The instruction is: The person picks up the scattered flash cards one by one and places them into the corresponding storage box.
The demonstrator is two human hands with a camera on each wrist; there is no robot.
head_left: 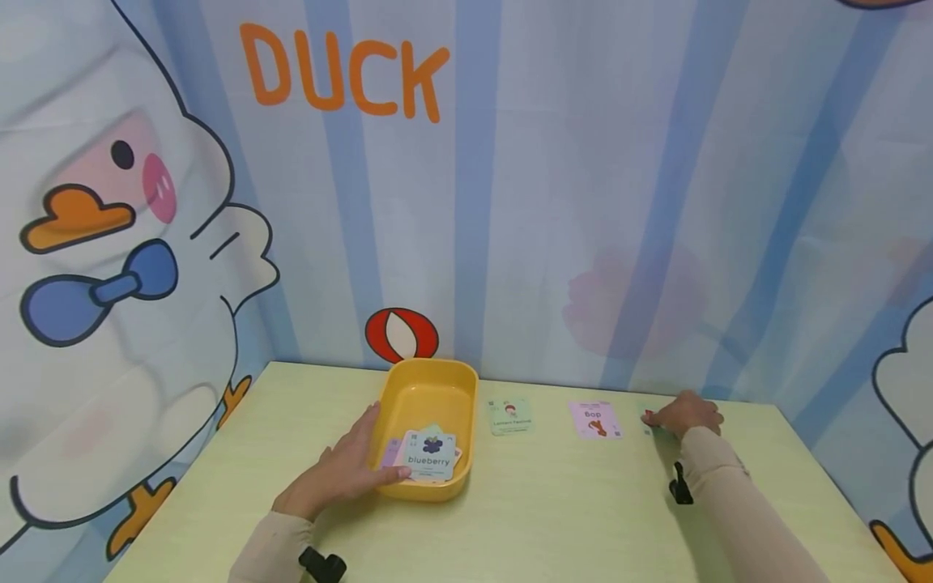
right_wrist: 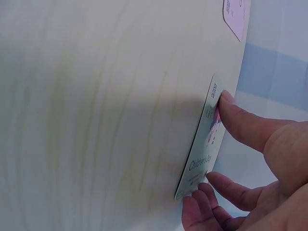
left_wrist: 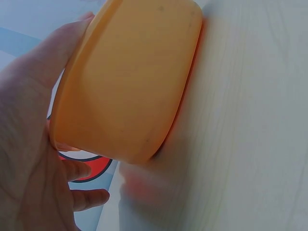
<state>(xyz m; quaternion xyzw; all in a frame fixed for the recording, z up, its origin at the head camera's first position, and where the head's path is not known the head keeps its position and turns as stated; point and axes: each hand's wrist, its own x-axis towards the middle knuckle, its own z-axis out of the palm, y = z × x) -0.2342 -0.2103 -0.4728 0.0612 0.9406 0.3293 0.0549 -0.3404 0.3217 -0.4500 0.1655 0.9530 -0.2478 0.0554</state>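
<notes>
My left hand (head_left: 342,465) holds the near left corner of a yellow plastic bin (head_left: 466,453), thumb over the front rim and fingers along the left side. The thumb tip overlaps a "blueberry" flashcard (head_left: 430,457) lying on other cards inside the bin. At the table's far right, my right hand (head_left: 688,414) grips a pale green "Children's Day" flashcard (right_wrist: 199,151) between thumb and fingers at its edges. From the head view that card is mostly hidden under the hand. The right wrist view shows it face up, close over the tabletop.
A green "Lantern Festival" card (head_left: 510,415) lies right of the bin. Farther right is a pink "Bop" card (head_left: 596,420). The pale wooden table (head_left: 547,518) ends at a blue striped cloth backdrop (head_left: 539,202) with duck pictures.
</notes>
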